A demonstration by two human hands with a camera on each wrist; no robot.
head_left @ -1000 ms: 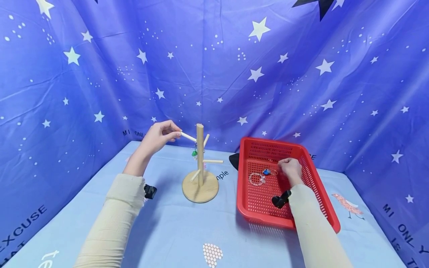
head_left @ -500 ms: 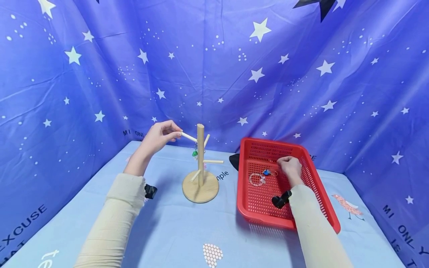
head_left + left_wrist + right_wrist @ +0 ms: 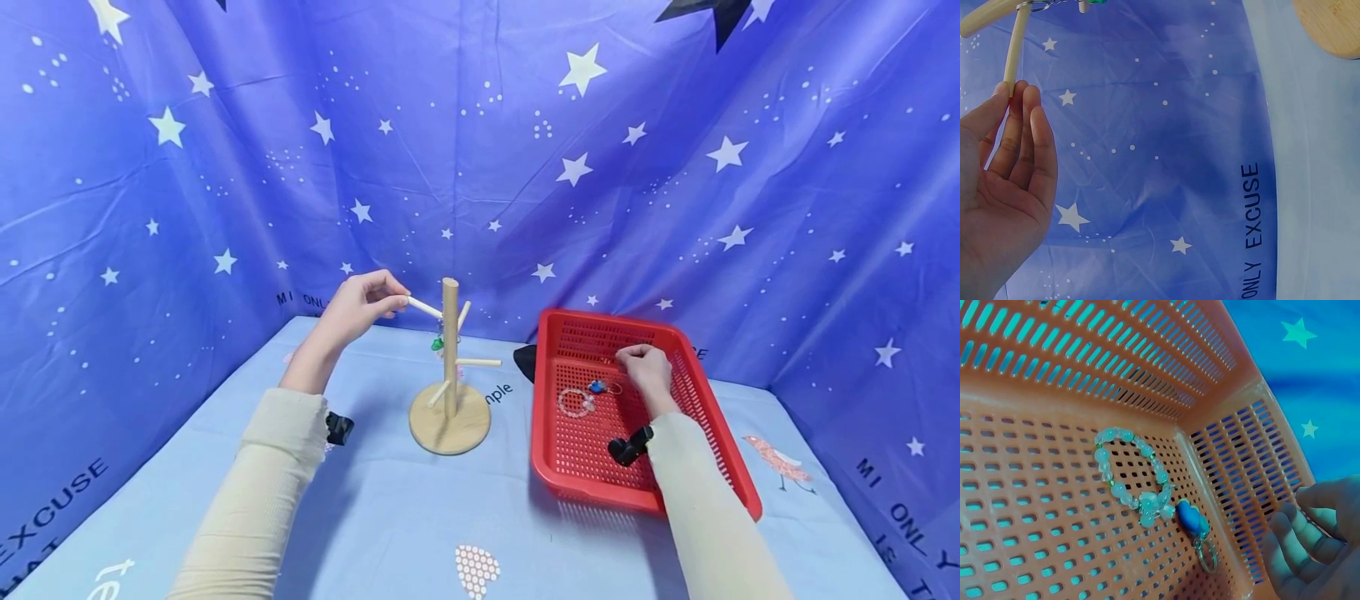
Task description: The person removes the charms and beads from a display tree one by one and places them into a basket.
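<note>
My left hand point(image 3: 360, 302) pinches the tip of an upper peg point(image 3: 425, 306) on a wooden peg stand point(image 3: 450, 358). A green keychain point(image 3: 437, 343) hangs near that peg's inner end, its metal ring visible in the left wrist view. Inside the red basket point(image 3: 592, 493), my right hand point(image 3: 648, 372) hovers over the far right part. Its fingers point(image 3: 1297, 544) are loosely bent, and I see nothing between them. On the basket floor, left of this hand, lie a blue keychain point(image 3: 1192, 519) with a metal ring and a clear beaded bracelet point(image 3: 1157, 505).
The stand's round base point(image 3: 427, 429) rests on a light blue cloth, left of the basket. Other pegs point(image 3: 478, 362) stick out from its post. Something pink shows behind the post. A dark blue starry curtain point(image 3: 480, 167) surrounds the table on the back and sides.
My right hand has shifted slightly left and up within the basket. The left hand keeps its pinch on the peg, and the keychains and bracelet lie or hang as before.
</note>
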